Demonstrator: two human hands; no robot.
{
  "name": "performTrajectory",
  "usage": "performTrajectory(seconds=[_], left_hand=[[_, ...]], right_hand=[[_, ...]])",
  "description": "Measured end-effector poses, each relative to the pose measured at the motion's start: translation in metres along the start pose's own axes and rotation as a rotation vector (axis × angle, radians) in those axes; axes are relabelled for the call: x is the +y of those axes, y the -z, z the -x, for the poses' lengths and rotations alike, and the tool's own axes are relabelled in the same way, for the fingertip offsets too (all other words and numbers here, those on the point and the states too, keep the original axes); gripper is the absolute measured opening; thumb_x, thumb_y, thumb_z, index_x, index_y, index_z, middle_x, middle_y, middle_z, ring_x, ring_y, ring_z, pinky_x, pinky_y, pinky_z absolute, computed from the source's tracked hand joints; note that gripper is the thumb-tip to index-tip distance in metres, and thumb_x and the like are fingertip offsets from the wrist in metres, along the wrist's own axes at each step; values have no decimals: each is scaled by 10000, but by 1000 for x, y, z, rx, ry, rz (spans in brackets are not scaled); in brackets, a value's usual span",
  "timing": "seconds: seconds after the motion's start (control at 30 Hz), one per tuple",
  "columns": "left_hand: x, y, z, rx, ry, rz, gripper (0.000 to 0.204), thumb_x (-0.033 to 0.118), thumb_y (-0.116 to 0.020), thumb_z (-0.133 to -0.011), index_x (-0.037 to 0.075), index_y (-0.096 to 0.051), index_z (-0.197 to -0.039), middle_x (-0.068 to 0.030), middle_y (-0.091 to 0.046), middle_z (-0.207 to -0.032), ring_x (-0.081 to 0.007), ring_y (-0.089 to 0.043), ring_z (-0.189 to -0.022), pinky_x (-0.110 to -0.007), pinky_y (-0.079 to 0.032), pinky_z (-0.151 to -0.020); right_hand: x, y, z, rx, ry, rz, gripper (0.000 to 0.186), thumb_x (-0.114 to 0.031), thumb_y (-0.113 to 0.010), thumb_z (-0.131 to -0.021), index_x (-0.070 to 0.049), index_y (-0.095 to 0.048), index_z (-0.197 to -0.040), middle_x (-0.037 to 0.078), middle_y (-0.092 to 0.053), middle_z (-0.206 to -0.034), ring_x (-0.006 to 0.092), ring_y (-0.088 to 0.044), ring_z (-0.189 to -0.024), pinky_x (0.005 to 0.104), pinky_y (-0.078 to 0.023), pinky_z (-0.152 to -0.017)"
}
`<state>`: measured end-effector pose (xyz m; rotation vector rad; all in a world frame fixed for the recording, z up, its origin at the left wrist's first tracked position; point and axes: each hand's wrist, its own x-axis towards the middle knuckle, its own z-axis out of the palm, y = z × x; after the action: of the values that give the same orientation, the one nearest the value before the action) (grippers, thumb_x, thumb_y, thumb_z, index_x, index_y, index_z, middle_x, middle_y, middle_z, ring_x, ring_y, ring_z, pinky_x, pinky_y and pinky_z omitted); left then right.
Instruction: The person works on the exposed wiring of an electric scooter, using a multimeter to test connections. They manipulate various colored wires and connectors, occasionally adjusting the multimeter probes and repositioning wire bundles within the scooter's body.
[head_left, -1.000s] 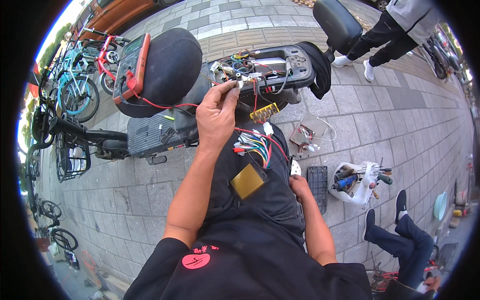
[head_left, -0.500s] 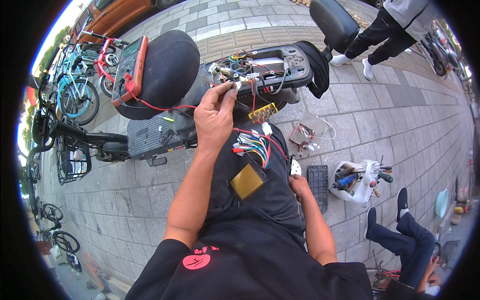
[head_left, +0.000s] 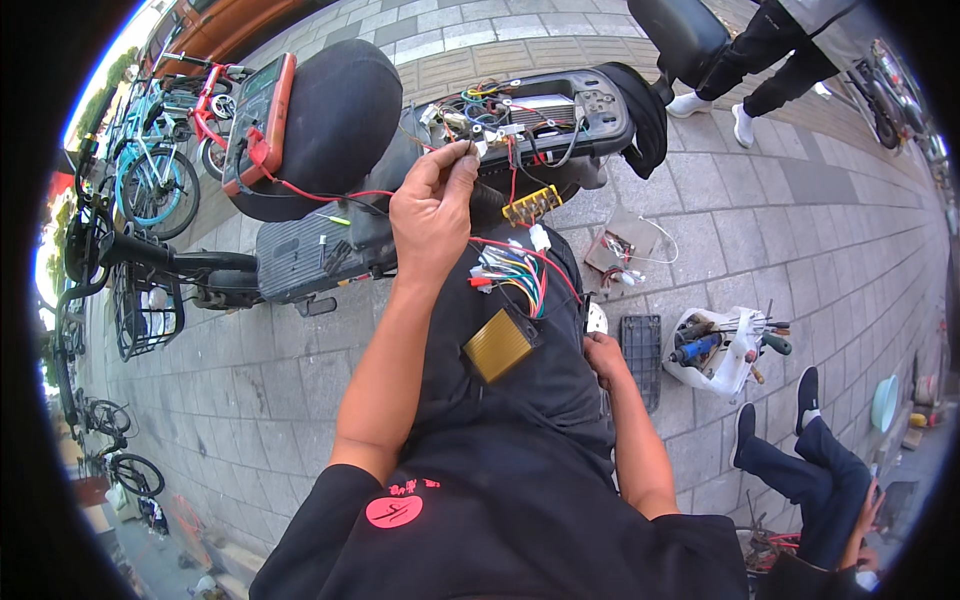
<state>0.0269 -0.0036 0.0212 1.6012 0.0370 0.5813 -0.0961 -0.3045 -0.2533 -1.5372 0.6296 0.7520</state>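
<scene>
My left hand [head_left: 432,205] is closed in a pinch at the opened seat base of an electric scooter [head_left: 600,115]. Between thumb and forefinger is a small white wire connector [head_left: 481,149], partly covered by the fingertips. Around it lies a tangle of coloured wires [head_left: 480,105]. My right hand [head_left: 603,357] hangs low beside my right thigh, near a white round thing [head_left: 596,318]; its fingers are mostly hidden. On my lap rests a gold finned controller box [head_left: 499,346], with a bundle of coloured leads [head_left: 512,272]. A yellow terminal strip [head_left: 532,205] dangles below the seat base.
A red multimeter [head_left: 262,120] leans on the black saddle [head_left: 345,125], its red lead trailing toward my left wrist. Right of me are a black plastic cover [head_left: 640,362], a white tool bag [head_left: 715,350] and a box with wires [head_left: 622,250]. One person stands; another sits lower right.
The whole view has shifted slightly. My left hand keeps its pinch by the wires, and my right hand stays beside the thigh. The seated person's hand has moved up a little.
</scene>
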Motion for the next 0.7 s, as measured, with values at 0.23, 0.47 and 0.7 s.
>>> performTrajectory(seconds=[0.23, 0.47, 0.7], left_hand=[[1, 0, 1, -4, 13, 36, 209, 40, -693, -1046, -62, -723, -1226, -85, -766, -1122, -133, -723, -1019, -291, -603, -930], [3, -1, 1, -5, 33, 24, 207, 37, -684, -1050, -61, -721, -1229, -89, -762, -1124, -140, -726, -1021, -298, -610, -935], [4, -1, 1, -13, 14, 44, 194, 53, -657, -1070, -59, -713, -1219, -94, -760, -1126, -145, -728, -1018, -305, -612, -931]], right_hand=[[4, 0, -5, 2, -12, -36, 260, -222, -696, -984, 21, -717, -1074, 63, -703, -863, 156, -639, -706, 327, -531, -638], [4, 0, -5, -8, -23, -54, 254, -214, -692, -986, 24, -716, -1073, 65, -701, -857, 156, -634, -693, 326, -526, -625], [6, 1, -6, -4, 1, -27, 275, -234, -694, -986, 24, -716, -1077, 67, -701, -852, 160, -635, -697, 329, -524, -637]])
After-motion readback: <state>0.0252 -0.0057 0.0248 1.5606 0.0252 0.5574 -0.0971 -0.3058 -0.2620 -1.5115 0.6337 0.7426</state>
